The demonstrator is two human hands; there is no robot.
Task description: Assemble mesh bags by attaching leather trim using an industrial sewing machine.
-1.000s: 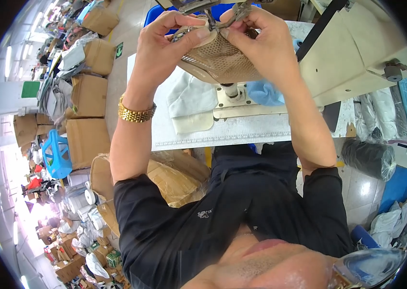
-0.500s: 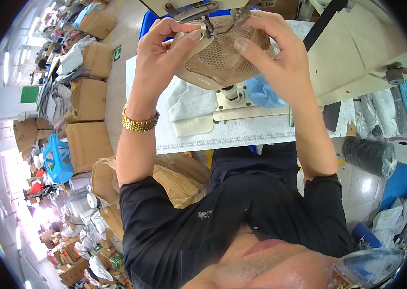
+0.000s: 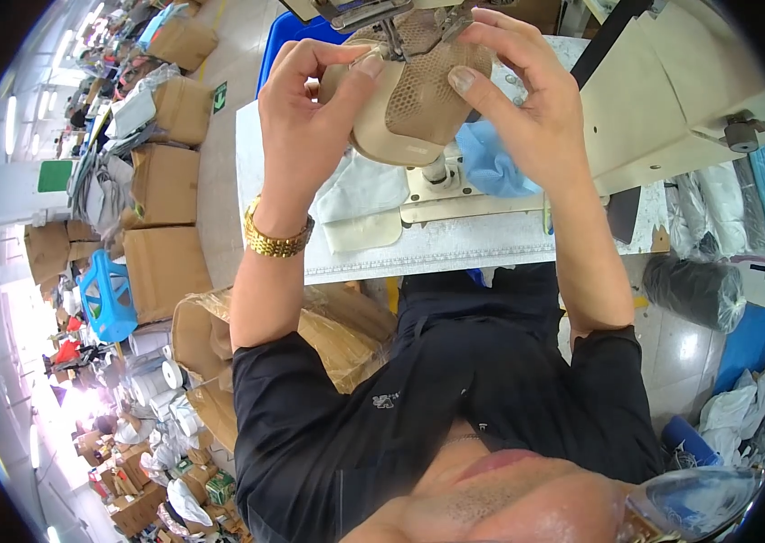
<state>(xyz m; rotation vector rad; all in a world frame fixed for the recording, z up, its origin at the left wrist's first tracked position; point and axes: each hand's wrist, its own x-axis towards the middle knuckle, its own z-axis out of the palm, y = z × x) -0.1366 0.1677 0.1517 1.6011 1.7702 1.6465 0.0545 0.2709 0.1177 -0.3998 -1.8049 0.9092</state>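
A tan shoe upper, with honeycomb mesh and a smooth rounded band, sits under the needle and presser foot of a sewing machine. My left hand pinches its left edge beside the foot, thumb on top and fingers partly hidden. Across from it, my right hand holds the upper's right side, with the thumb pressed on the mesh and the fingers reaching up near the machine's metal guide. Below the upper stands the machine's post. A gold watch circles my left wrist.
On the white table lie a pale cloth and a crumpled blue cloth. The machine's cream body fills the right. Behind the table is a blue bin. Cardboard boxes stand at the left.
The shoe upper has turned under the foot, its smooth labelled band swinging toward me. My left hand has shifted slightly right and its wrist has turned; the right hand stays near its place.
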